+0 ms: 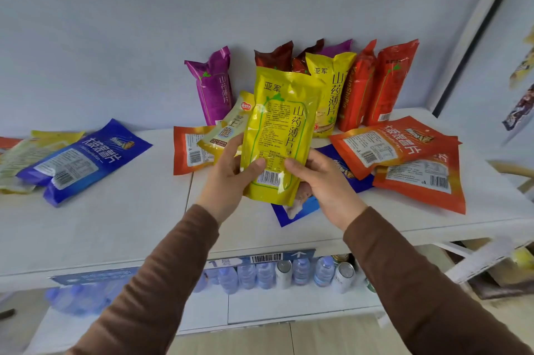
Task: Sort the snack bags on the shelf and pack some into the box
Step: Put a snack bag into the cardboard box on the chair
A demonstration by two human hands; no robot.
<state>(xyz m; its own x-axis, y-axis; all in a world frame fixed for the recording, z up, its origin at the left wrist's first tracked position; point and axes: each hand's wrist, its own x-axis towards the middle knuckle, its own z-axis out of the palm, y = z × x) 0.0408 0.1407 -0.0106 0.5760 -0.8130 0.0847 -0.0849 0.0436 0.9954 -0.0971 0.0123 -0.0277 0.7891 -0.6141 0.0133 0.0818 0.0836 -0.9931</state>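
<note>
Yellow snack bag (277,135) held upright above the white shelf (121,224), printed back toward the camera. Left hand (231,178) grips its lower left edge; right hand (320,181) pinches its lower right edge. Other bags lie behind.

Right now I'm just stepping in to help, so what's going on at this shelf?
A person holds a glossy yellow snack bag upright above the white shelf, left hand and right hand each gripping its lower end. More yellow, purple and red bags stand against the wall; orange and blue ones lie flat. No box is in view.
</note>
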